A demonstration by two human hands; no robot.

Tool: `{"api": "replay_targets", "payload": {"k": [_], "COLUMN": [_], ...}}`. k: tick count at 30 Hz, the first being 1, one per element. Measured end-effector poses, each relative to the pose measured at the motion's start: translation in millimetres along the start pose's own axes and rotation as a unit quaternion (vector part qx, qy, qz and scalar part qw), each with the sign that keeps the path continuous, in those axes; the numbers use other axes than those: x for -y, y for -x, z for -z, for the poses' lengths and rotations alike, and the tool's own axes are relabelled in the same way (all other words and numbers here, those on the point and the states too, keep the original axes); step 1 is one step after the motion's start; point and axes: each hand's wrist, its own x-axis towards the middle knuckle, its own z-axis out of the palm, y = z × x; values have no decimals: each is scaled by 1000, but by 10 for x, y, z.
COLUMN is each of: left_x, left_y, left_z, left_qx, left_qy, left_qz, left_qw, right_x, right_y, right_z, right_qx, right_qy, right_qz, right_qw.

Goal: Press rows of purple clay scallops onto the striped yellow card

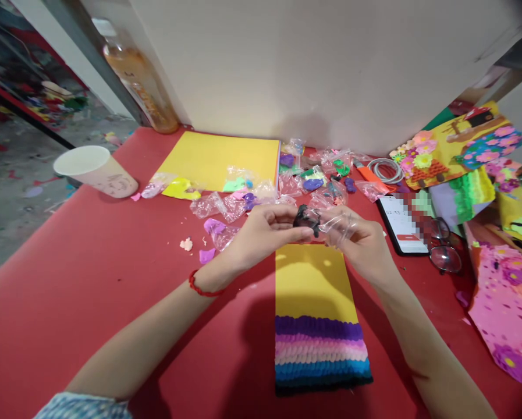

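My left hand [272,230] pinches a lump of black modelling clay [306,220] in a clear plastic bag. My right hand [361,241] grips the other end of the clear plastic bag [341,224], whose film bunches between its fingers. Both hands are held above the far end of a yellow card [313,279]. Scalloped bands of clay [319,349] in purple, pink, pale, blue and dark colours cover the near part of the card. The card's upper part is plain yellow.
Bags of coloured clay [313,183] lie beyond my hands, beside a yellow sheet [226,154]. A paper cup [97,171] tilts at the left edge, near a bottle [141,87]. A phone [402,224], glasses [446,256] and decorated cards [457,145] are at the right.
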Motion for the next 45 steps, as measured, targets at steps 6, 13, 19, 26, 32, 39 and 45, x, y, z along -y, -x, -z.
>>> {"api": "replay_targets", "payload": {"k": [6, 13, 19, 26, 32, 39, 45], "left_x": [53, -5, 55, 91, 85, 78, 37], "left_y": [16, 25, 12, -4, 38, 53, 40], "left_z": [-8, -14, -23, -30, -32, -39, 3], "left_qx": [-51, 57, 5, -73, -48, -82, -37], "left_qy": [-43, -54, -2, -88, -158, -150, -173], "left_qz": [-36, -16, -28, -114, -179, -139, -132], "left_qw": [997, 997, 1000, 987, 970, 975, 975], "right_x": [47, 87, 66, 87, 92, 87, 46], "right_y": [24, 30, 27, 33, 18, 27, 25], "right_z": [-25, -59, -47, -61, -62, -56, -61], "right_qx": [50, -71, -98, -96, -44, -47, -61], "right_qy": [-2, 33, 31, -8, -18, 2, -49], "right_qz": [30, 8, -21, -52, -28, -26, -84], "right_qw": [998, 997, 994, 994, 999, 999, 993]}}
